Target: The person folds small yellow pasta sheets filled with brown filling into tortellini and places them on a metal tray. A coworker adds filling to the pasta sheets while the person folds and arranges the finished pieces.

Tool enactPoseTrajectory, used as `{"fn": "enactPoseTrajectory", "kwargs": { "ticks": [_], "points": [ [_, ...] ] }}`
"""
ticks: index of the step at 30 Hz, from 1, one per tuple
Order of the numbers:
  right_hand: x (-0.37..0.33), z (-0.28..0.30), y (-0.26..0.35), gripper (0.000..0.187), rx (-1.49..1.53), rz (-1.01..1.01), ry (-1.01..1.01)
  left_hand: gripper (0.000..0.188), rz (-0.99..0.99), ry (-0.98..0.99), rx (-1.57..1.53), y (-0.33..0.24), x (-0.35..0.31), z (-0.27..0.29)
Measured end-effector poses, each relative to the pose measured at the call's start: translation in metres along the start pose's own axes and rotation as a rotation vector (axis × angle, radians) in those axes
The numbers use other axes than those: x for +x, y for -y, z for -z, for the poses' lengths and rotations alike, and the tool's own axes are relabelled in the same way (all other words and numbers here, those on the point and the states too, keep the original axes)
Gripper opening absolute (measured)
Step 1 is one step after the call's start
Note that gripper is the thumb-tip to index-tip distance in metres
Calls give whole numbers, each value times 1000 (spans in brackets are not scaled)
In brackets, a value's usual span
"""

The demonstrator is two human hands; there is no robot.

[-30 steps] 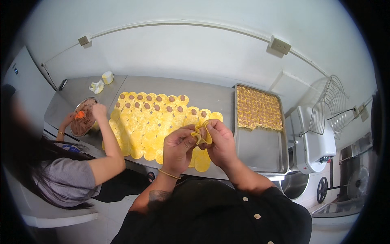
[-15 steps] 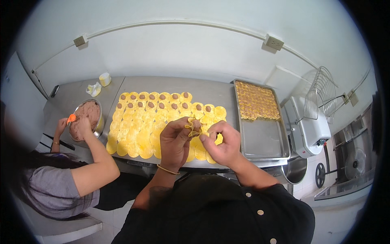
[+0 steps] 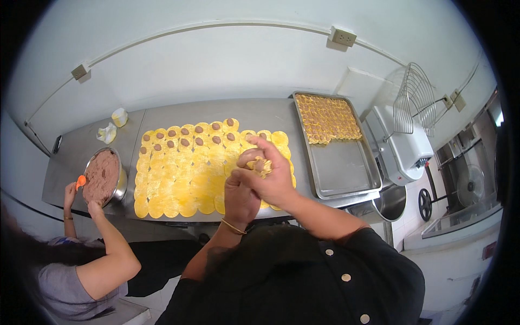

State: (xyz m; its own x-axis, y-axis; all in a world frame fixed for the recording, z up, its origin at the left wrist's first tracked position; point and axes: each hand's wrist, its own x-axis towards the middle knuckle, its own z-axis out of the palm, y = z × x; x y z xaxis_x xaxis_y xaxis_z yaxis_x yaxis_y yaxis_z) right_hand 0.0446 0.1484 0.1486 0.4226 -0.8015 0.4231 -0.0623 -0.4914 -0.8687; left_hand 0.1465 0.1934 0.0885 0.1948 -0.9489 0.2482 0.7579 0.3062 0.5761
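Observation:
A small yellow dumpling point(image 3: 264, 167) with brown filling showing at its top is gathered between my two hands above the table. My right hand point(image 3: 276, 177) curls round it, index finger stretched over the top. From below and to the left, my left hand point(image 3: 241, 196) closes on the same dumpling, its fingers partly hidden behind the right hand. Under both hands lie overlapping rows of round yellow wrappers point(image 3: 176, 189). The far rows carry balls of brown filling point(image 3: 184, 142).
At the right, a metal tray point(image 3: 346, 181) holds packed dumplings point(image 3: 329, 116) in its far half. Beyond it stands a white machine point(image 3: 398, 143) with a wire guard. At the left, a co-worker's hands hold an orange spoon point(image 3: 81, 181) and touch a bowl of filling point(image 3: 120, 184).
My right hand has moved left and wrapped round the dumpling, which is now squeezed tighter. The view has shifted, and the co-worker's right hand has come out of the filling to the bowl's near rim.

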Motion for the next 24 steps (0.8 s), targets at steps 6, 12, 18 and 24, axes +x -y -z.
{"fn": "enactPoseTrajectory", "kwargs": {
  "ticks": [6, 12, 18, 24],
  "points": [
    [-7, 10, -16, 70, 208, -240, -79, 27, 97, 19, -30, 12, -3, 5],
    [-16, 26, -38, 62, 162, -209, -89, 22, 243, -1, -110, 39, -9, 15],
    [-15, 63, -63, 53, 157, -125, 40, 18, 257, 0, -13, 63, 0, 9],
    [-6, 134, -99, 36, -47, -2, -47, 41, 498, -205, -173, 94, 35, -44]
  ]
}}
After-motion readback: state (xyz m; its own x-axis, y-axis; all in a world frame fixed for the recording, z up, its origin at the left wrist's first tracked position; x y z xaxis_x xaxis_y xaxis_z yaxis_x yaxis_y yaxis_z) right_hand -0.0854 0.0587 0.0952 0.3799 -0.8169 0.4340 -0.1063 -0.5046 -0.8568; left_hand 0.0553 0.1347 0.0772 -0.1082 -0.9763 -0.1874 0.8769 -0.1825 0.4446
